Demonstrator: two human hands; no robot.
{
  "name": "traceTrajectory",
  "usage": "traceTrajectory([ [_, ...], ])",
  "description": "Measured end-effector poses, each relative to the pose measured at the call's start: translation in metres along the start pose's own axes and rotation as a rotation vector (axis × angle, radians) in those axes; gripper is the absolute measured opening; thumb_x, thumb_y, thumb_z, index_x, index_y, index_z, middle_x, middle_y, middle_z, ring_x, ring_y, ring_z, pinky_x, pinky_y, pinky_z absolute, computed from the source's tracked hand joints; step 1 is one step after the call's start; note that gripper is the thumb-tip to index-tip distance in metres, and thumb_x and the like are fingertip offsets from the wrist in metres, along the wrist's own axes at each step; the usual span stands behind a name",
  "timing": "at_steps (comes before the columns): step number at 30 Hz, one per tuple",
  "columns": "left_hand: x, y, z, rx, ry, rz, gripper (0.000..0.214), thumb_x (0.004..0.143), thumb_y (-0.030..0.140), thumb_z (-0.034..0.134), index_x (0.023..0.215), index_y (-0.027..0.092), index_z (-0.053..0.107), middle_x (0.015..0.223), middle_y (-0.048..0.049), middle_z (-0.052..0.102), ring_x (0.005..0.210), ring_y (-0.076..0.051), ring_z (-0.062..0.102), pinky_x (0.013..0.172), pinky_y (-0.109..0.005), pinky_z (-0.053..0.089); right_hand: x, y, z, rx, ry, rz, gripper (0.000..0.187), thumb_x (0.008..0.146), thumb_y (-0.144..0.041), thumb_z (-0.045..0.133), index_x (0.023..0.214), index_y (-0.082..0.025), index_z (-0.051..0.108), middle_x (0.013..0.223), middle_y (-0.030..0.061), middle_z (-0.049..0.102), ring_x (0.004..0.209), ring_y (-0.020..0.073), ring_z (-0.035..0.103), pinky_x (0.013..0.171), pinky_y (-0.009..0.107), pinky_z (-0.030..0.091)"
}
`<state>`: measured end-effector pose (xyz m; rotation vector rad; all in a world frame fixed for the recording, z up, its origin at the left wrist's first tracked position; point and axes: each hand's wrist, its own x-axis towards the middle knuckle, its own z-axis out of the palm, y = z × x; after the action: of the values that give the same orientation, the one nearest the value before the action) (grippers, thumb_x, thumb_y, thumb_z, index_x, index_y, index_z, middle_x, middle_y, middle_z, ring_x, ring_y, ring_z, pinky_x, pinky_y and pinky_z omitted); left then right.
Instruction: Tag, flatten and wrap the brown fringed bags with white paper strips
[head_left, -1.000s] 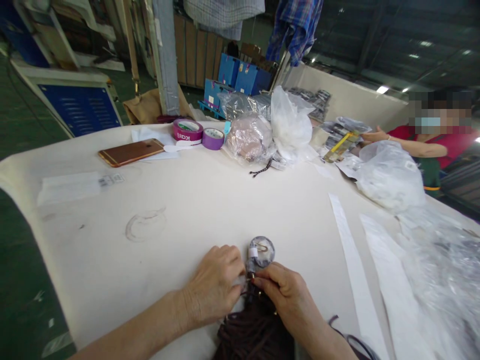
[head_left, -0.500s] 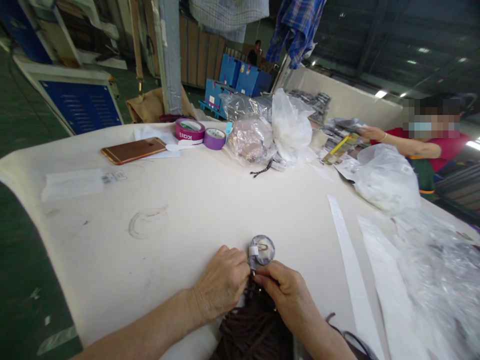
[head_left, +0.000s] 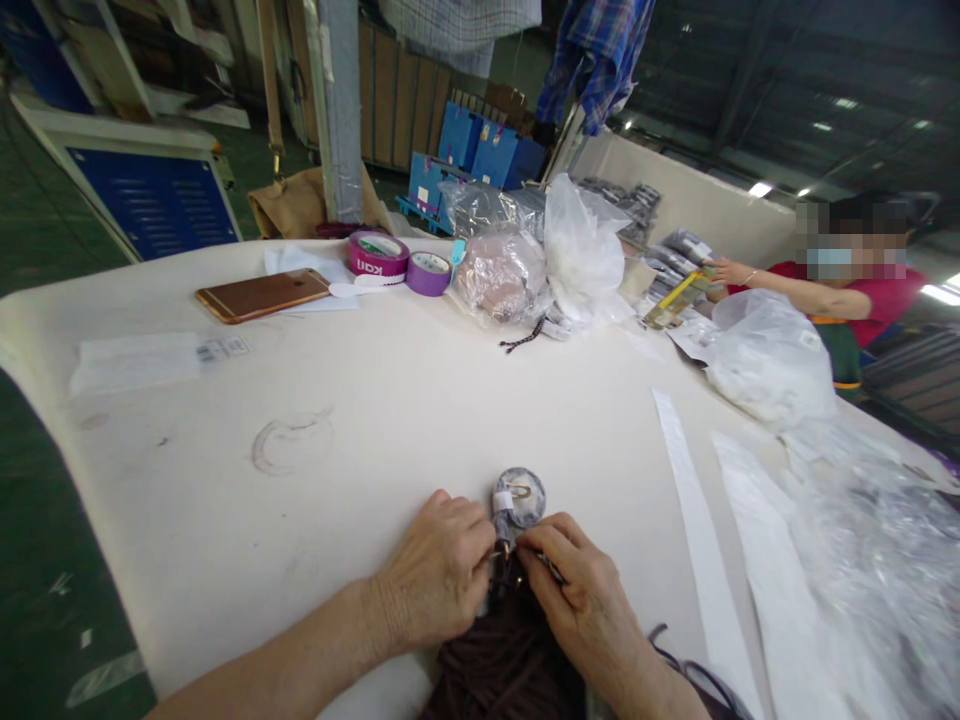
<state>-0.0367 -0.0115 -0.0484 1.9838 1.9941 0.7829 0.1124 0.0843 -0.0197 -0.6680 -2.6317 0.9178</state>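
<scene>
A round grey ring, like a belt buckle with a brass-coloured prong (head_left: 519, 492) and a white band round one side, lies on the table between and just beyond my hands. Beneath them is a bundle of dark brown cords (head_left: 499, 655). My left hand (head_left: 442, 565) is closed at the near side of the ring, fingertips curled inward and mostly hidden. The right hand (head_left: 574, 580) pinches thumb and forefinger by the dark strap end below the ring. Small shiny metal bits show between the fingertips; what exactly each hand grips is too small to make out.
A brown phone (head_left: 262, 294), purple tape rolls (head_left: 377, 262) and bagged goods (head_left: 502, 275) lie along the far edge. Paper strips (head_left: 694, 530) and crumpled plastic (head_left: 885, 560) cover the right side. A masked co-worker's arm (head_left: 787, 288) reaches over grey packets at the far right.
My right fingers have shifted slightly and parted a little from the metal bit near the left fingertips. The ring stays between my hands. The co-worker's hand has moved slightly on the packets.
</scene>
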Motion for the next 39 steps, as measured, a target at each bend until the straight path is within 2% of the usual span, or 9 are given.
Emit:
traceTrajectory([
  [4,0.0,0.001,0.002,0.036,0.023,0.018,0.004,0.075,0.014,0.052,0.074,0.017,0.05,0.076,-0.0024,0.053,0.073,-0.018,0.046,0.067,-0.033,0.033,0.001,0.0,0.002,0.008,0.006,-0.003,0.016,0.087,-0.013,0.044,0.082,-0.02,0.057,0.081,0.0026,0.054,0.071,0.0137,0.054,0.065,0.025,0.042],
  [9,0.001,-0.005,0.011,0.093,0.061,0.087,0.017,0.085,0.013,0.044,0.07,0.018,0.051,0.071,-0.0007,0.053,0.068,-0.016,0.047,0.064,-0.032,0.031,0.001,0.0,0.002,0.004,-0.003,0.007,0.016,0.087,-0.014,0.043,0.08,-0.02,0.057,0.079,0.0025,0.054,0.069,0.0137,0.054,0.062,0.025,0.042],
  [12,0.001,-0.005,0.012,0.111,0.066,0.11,0.017,0.084,0.009,0.044,0.071,0.018,0.052,0.071,-0.0009,0.054,0.068,-0.017,0.047,0.063,-0.032,0.031,0.001,-0.001,0.003,-0.001,0.002,-0.013,0.016,0.087,-0.012,0.043,0.082,-0.02,0.056,0.081,0.003,0.054,0.071,0.0139,0.054,0.063,0.025,0.043],
  [21,0.006,-0.002,0.01,0.158,0.01,0.026,0.016,0.078,0.007,0.05,0.067,0.018,0.052,0.066,0.0,0.056,0.062,-0.018,0.05,0.06,-0.032,0.032,-0.002,-0.003,0.007,-0.167,-0.001,-0.109,0.018,0.084,-0.008,0.041,0.083,-0.018,0.056,0.085,0.0069,0.055,0.072,0.0172,0.054,0.062,0.028,0.047],
  [24,0.004,0.0,0.011,0.222,0.051,0.008,0.017,0.076,0.005,0.048,0.067,0.018,0.052,0.066,-0.0015,0.055,0.063,-0.019,0.05,0.06,-0.033,0.033,-0.002,-0.004,0.009,-0.216,-0.006,-0.125,0.02,0.084,-0.008,0.041,0.092,-0.019,0.056,0.09,0.0078,0.056,0.076,0.0184,0.056,0.064,0.029,0.048],
  [26,0.001,0.002,0.011,0.234,0.068,-0.012,0.017,0.076,0.005,0.047,0.068,0.018,0.053,0.066,-0.0024,0.055,0.063,-0.02,0.05,0.06,-0.034,0.034,-0.003,-0.005,0.009,-0.265,-0.027,-0.152,0.03,0.083,-0.005,0.04,0.105,-0.02,0.054,0.092,0.0084,0.056,0.078,0.0189,0.056,0.066,0.03,0.049],
  [29,-0.001,-0.001,0.008,0.201,0.081,-0.052,0.019,0.075,0.004,0.045,0.066,0.018,0.053,0.066,-0.0035,0.054,0.064,-0.02,0.049,0.062,-0.034,0.034,-0.003,-0.008,0.009,-0.368,-0.081,-0.184,0.042,0.082,-0.002,0.039,0.117,-0.023,0.05,0.092,0.0085,0.055,0.076,0.0189,0.056,0.067,0.031,0.049],
  [33,-0.003,-0.013,-0.001,0.15,0.122,-0.159,0.025,0.078,0.005,0.035,0.062,0.017,0.05,0.063,-0.0042,0.051,0.063,-0.019,0.046,0.064,-0.034,0.033,-0.002,-0.011,0.009,-0.434,-0.115,-0.16,0.04,0.082,-0.003,0.038,0.112,-0.023,0.055,0.089,0.0076,0.055,0.074,0.0178,0.057,0.067,0.03,0.049],
  [39,-0.005,-0.018,-0.013,-0.148,0.12,-0.215,0.019,0.074,0.017,0.039,0.056,0.019,0.042,0.058,0.0019,0.047,0.061,-0.015,0.046,0.064,-0.029,0.034,-0.001,-0.01,0.005,-0.352,0.011,-0.161,0.037,0.083,-0.006,0.037,0.112,-0.02,0.054,0.097,0.0092,0.055,0.072,0.0155,0.056,0.065,0.027,0.048],
])
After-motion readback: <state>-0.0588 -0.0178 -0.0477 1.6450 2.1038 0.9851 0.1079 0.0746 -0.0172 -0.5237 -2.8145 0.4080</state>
